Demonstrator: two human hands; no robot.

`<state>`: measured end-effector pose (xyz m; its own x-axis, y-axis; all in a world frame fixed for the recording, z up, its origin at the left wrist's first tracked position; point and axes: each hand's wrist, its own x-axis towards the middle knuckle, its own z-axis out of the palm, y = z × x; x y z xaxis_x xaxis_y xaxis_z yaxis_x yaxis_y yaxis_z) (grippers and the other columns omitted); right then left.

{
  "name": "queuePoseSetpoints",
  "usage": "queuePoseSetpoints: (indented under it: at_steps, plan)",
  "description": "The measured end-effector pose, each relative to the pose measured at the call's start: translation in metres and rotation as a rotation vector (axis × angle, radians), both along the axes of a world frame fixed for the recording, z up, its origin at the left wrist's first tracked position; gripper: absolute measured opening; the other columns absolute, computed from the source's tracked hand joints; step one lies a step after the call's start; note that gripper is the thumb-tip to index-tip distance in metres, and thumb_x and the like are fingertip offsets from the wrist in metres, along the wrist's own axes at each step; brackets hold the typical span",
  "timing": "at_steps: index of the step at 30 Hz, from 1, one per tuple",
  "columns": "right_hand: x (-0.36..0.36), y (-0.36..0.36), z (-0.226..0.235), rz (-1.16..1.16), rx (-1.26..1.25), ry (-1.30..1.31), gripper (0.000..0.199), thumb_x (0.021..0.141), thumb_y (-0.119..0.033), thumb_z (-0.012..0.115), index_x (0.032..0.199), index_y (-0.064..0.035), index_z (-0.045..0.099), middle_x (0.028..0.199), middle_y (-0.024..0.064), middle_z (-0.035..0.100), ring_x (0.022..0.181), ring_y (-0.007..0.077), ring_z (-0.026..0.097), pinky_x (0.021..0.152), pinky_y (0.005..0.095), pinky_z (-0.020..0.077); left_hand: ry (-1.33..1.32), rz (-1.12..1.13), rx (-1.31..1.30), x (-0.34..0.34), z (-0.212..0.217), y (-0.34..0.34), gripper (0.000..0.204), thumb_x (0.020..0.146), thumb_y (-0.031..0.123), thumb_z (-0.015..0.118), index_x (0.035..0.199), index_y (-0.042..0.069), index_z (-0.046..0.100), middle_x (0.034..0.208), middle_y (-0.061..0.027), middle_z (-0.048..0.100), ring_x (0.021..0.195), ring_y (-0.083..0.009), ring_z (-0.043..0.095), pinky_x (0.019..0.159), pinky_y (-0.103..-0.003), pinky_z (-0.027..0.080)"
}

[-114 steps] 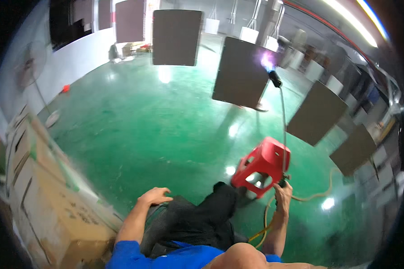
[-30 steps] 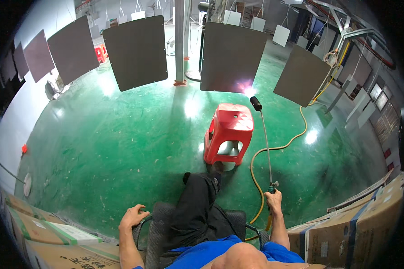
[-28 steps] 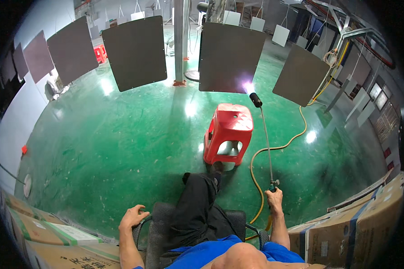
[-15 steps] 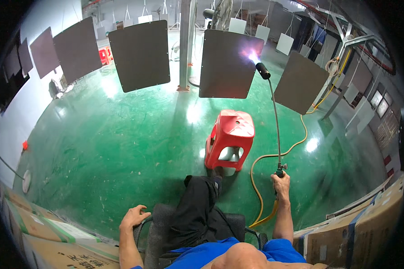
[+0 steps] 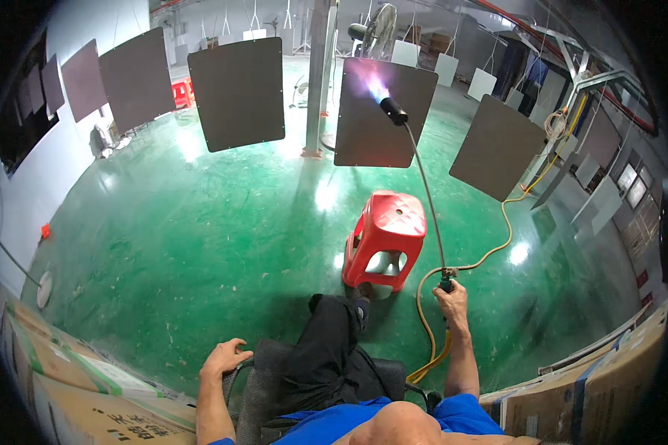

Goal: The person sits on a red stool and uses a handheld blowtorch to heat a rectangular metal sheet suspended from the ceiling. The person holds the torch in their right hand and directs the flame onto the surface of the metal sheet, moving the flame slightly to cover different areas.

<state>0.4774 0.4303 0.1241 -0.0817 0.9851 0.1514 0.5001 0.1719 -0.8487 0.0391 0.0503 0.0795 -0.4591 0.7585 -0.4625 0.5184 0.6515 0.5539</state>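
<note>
My right hand (image 5: pixel 451 302) is closed round the handle of a gas torch (image 5: pixel 430 199) with a long thin metal tube. The black nozzle (image 5: pixel 394 111) at its far end throws a blue and pink flame onto a dark grey panel (image 5: pixel 382 141) that hangs upright. A yellow hose (image 5: pixel 420 298) runs from below the handle across the floor. On the armrest of a chair (image 5: pixel 246 366) lies my left hand (image 5: pixel 226 357), fingers loosely bent and apart, with nothing held. Its fingertips extend past the armrest toward my seated legs.
A red plastic stool (image 5: pixel 387 241) stands before my foot. More dark panels hang in a row, one to the left (image 5: pixel 237 93) and another to the right (image 5: pixel 495 148). A steel post (image 5: pixel 317 81) rises between panels. Cardboard boxes (image 5: pixel 89 404) flank me on both sides.
My right hand and the torch have swung left, carrying the flame from the panel's upper right toward its upper left. My left hand stays on the armrest. The view has shifted slightly.
</note>
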Motion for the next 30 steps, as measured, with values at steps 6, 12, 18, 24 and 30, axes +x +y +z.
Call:
queuePoseSetpoints:
  at_steps: [6,12,18,24,30]
  plan:
    - [-0.006,-0.023,0.001,-0.035,-0.063,-0.148,0.022,0.070,-0.016,0.070,0.080,0.0010,0.062,0.064,0.0057,0.057,0.060,0.0139,0.051,0.060,0.0328,0.0449,0.015,-0.003,-0.007,0.002,0.003,0.001,0.056,0.082,0.041,0.070,0.123,0.005,0.059,0.103,-0.0166,0.070,0.096,-0.0294,0.067,0.085,-0.039,0.052]
    - [0.012,-0.039,-0.024,-0.027,-0.096,-0.208,0.026,0.067,-0.018,0.072,0.081,0.0012,0.063,0.064,0.0065,0.060,0.061,0.0156,0.053,0.061,0.0329,0.0454,0.004,0.008,-0.027,-0.001,-0.002,0.001,0.055,0.082,0.041,0.070,0.123,0.005,0.059,0.104,-0.0164,0.070,0.096,-0.0292,0.067,0.085,-0.039,0.051]
    - [0.027,-0.042,-0.038,-0.090,-0.123,-0.214,0.024,0.067,-0.019,0.070,0.079,0.0010,0.061,0.062,0.0054,0.058,0.058,0.0146,0.052,0.057,0.0320,0.0440,0.002,0.009,-0.026,0.000,0.001,0.002,0.056,0.082,0.040,0.071,0.124,0.005,0.059,0.103,-0.0163,0.070,0.096,-0.0287,0.067,0.085,-0.039,0.051]
    - [0.017,-0.040,-0.026,-0.129,-0.075,-0.132,0.023,0.068,-0.018,0.070,0.077,0.0002,0.061,0.063,0.0026,0.056,0.057,0.0131,0.051,0.056,0.0312,0.0439,-0.011,0.010,-0.024,-0.002,0.000,0.000,0.057,0.082,0.042,0.071,0.124,0.005,0.059,0.105,-0.0166,0.069,0.097,-0.0293,0.066,0.085,-0.039,0.051]
    - [0.003,-0.027,-0.016,-0.098,-0.035,-0.061,0.022,0.070,-0.018,0.072,0.079,-0.0013,0.061,0.064,0.0022,0.057,0.058,0.0123,0.051,0.056,0.0304,0.0429,-0.013,0.008,-0.018,0.002,0.006,0.002,0.057,0.082,0.042,0.070,0.125,0.006,0.059,0.106,-0.0168,0.069,0.099,-0.0304,0.066,0.087,-0.040,0.051]
